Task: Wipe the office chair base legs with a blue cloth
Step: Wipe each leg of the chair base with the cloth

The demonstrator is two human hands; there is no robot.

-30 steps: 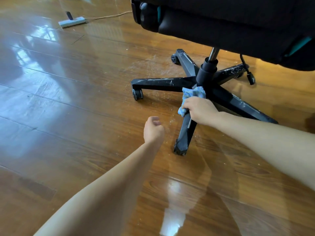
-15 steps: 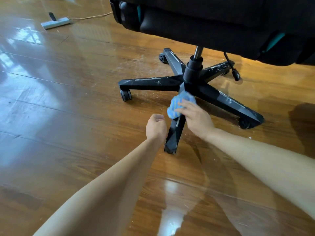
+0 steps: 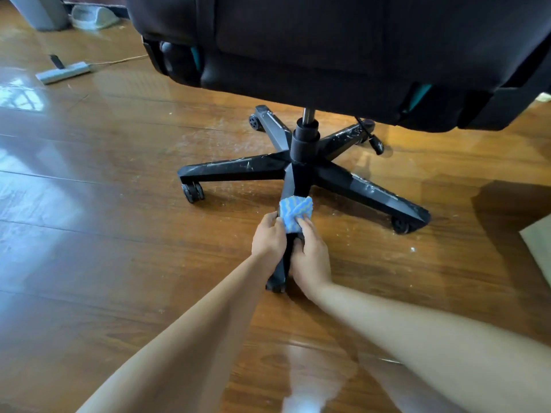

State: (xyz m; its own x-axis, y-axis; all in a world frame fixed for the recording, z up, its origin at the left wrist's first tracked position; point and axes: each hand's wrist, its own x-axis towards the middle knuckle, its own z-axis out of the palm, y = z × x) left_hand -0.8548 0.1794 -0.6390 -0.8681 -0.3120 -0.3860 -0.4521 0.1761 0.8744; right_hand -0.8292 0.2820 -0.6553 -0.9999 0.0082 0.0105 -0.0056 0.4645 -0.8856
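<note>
A: Where is the blue cloth (image 3: 295, 212)?

B: It lies bunched over the top of the near leg (image 3: 280, 265) of the black chair base (image 3: 301, 171), just below the central column (image 3: 304, 141). That leg points toward the person.

A: And the hands?

B: The left hand (image 3: 268, 238) sits on the left side of that leg, its fingers curled in against the cloth's lower left edge. The right hand (image 3: 311, 256) sits on the right side, fingers bent, with the fingertips pressing on the cloth's lower right corner. Both hands close narrowly around leg and cloth together; the leg shows dark between them.

A: Any containers?

B: Only a grey bin-like object (image 3: 38, 10) at the top left corner; what it holds cannot be seen.

A: The rest?

B: The black seat (image 3: 328, 49) hangs over the base. The other legs carry pale scuffs and dust. A grey power strip (image 3: 64, 72) lies on the glossy wooden floor (image 3: 104, 248), well apart to the left.
</note>
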